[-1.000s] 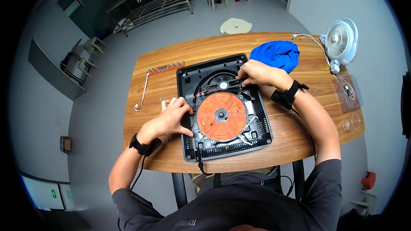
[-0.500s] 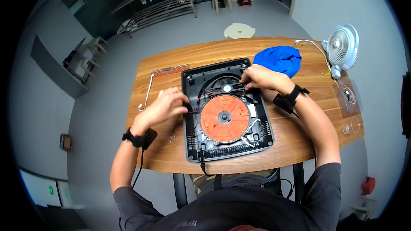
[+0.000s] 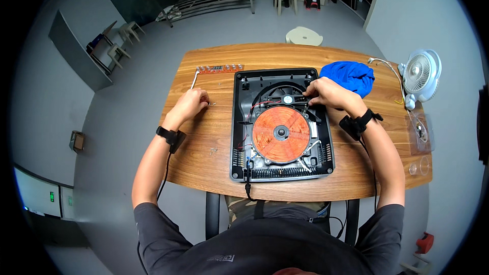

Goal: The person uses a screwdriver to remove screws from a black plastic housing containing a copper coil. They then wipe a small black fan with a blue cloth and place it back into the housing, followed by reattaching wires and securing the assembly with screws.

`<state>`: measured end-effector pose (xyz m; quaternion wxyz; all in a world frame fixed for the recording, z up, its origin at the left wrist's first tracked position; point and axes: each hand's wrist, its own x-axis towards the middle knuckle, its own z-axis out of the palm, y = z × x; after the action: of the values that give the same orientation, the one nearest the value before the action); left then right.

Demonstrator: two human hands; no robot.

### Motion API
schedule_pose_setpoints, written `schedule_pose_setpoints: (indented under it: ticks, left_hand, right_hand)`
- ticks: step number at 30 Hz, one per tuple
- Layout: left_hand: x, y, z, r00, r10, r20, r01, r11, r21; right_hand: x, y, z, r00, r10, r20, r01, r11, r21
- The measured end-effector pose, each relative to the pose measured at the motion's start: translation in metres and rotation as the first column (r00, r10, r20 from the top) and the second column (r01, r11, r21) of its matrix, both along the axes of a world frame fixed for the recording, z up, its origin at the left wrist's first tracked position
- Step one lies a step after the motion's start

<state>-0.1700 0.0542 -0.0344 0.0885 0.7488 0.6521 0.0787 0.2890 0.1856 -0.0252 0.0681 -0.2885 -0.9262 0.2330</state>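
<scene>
An opened induction cooker (image 3: 238,127) with a black casing lies on the table, its round copper coil (image 3: 267,132) facing up. Behind the coil sits a black cooling fan (image 3: 288,100) with a pale hub and red wires. The fingers of my right hand (image 3: 331,93) are closed at the fan's right edge; they partly hide what they grip. Left of the cooker, my left hand (image 3: 191,104) rests low over the table with its fingers pinched. Small screws (image 3: 212,104) lie right at its fingertips; whether one is between them cannot be made out.
More loose screws (image 3: 213,150) lie near the cooker's left side. A control board (image 3: 221,69) with a white cable is at the back left. Blue cloth (image 3: 351,77) is bunched at the back right. A white fan (image 3: 422,71) and clear cups (image 3: 424,164) stand along the right edge.
My left hand has left the cooker's left rim and moved to the table beside the screws, its fingers drawing together. My right hand stays at the cooling fan. The whole view has shifted slightly.
</scene>
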Motion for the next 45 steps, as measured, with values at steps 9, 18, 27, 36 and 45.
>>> schedule_pose_setpoints:
  ticks: [9,18,27,36,45]
  left_hand:
    - [0.009,0.012,-0.021,0.993,-0.119,-0.020,0.120,0.990,0.079]
    - [0.017,0.017,-0.029,0.969,-0.214,-0.121,0.230,0.962,0.147]
    - [0.019,0.012,-0.032,0.971,-0.206,-0.119,0.229,0.947,0.224]
    - [0.012,0.012,-0.040,0.981,-0.187,-0.046,0.192,0.967,0.165]
    - [0.019,0.014,-0.039,0.983,-0.148,-0.112,0.159,0.983,0.089]
  right_hand:
    - [0.002,-0.009,0.000,1.000,0.006,-0.006,-0.006,0.999,0.033]
    - [0.031,-0.012,0.013,0.996,0.017,-0.091,-0.016,1.000,0.003]
    - [0.125,-0.031,0.026,0.927,-0.327,0.182,0.291,0.936,0.197]
    - [0.160,-0.078,-0.007,0.855,-0.398,0.332,0.344,0.915,0.212]
    - [0.162,-0.087,-0.022,0.848,-0.461,0.262,0.414,0.884,0.217]
